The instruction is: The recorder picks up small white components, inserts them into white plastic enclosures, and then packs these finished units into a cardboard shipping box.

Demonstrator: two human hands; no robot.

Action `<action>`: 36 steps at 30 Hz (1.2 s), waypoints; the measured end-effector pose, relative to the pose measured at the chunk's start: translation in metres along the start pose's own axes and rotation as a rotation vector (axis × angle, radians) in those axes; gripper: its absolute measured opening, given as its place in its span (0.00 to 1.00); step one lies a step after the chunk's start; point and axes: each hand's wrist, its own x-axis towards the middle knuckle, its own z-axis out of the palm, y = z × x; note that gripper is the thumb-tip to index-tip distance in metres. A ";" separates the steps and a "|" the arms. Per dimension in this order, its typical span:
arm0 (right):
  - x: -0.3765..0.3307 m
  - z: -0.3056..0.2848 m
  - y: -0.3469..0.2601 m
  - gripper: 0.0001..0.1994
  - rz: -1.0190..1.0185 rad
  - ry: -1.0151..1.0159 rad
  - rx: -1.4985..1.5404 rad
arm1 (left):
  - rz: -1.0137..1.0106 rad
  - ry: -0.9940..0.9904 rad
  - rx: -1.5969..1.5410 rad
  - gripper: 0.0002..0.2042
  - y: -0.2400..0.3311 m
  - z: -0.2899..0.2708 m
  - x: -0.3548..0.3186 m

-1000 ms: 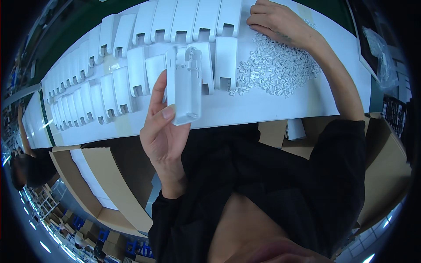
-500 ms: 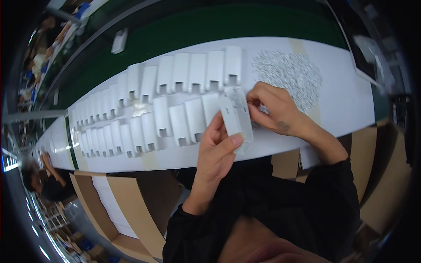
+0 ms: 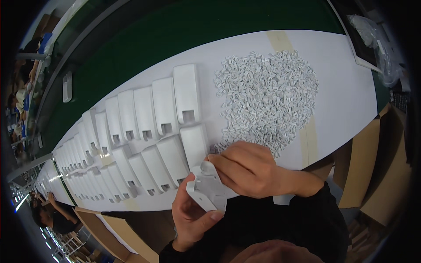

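A white plastic housing point(image 3: 209, 187) is in my left hand point(image 3: 189, 217), its hollow inside turned up and tilted. The left thumb presses its near end, with the fingers wrapped around the left side. At the housing's far end, my right hand point(image 3: 253, 168) has thumb and fingertips pinched together; whatever lies between them is hidden. Just beyond the right hand spreads a loose pile of small white clip-like parts point(image 3: 272, 96). Similar white housings point(image 3: 187, 93) stretch left in two rows, their square notches facing me.
White sheeting point(image 3: 346, 74) covers the tabletop, with tan tape strips point(image 3: 309, 142) on it. Behind runs a green surface point(image 3: 228, 19). Open cardboard boxes stand below at left point(image 3: 127, 232) and right point(image 3: 362, 162). Another person point(image 3: 55, 215) works at far left.
The view has shifted toward the parts pile. Both hands and the housing now sit lower in the picture, and the housing's hollow side is turned more upward.
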 end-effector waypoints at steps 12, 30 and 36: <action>0.009 -0.018 0.014 0.09 0.118 0.023 0.136 | -0.019 0.023 0.004 0.43 0.005 0.022 0.018; 0.012 -0.036 -0.046 0.05 0.787 -0.051 0.849 | 0.018 -0.046 -0.232 0.24 -0.011 0.014 0.014; 0.018 -0.036 -0.044 0.04 0.775 -0.087 0.938 | 0.077 -0.049 -0.178 0.22 -0.006 0.017 0.015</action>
